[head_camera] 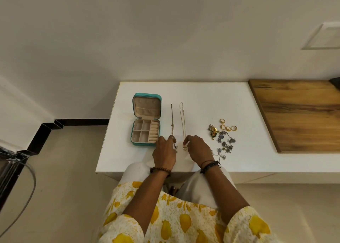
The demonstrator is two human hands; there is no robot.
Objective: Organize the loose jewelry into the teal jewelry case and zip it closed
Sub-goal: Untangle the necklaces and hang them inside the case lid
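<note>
Teal jewelry case [146,119], a small rounded-square box, lies open near the left edge of the white table [239,99], lid propped back; its pale, velvety lining is split into square cells and a ribbed ring-roll strip. Just right of it two thin chains lie stretched straight: a darker chain [172,119] and a gold necklace [182,117] ending in a little heart pendant. The left hand [164,153] pinches the dark chain's near end; the right hand [197,147] has its fingers curled, pinching the gold necklace by the pendant. Further right sit four gold rings [228,126] and a tangle of silvery, flower-shaped pieces [224,143]. A wooden board [298,112] abuts the table's right side.
</note>
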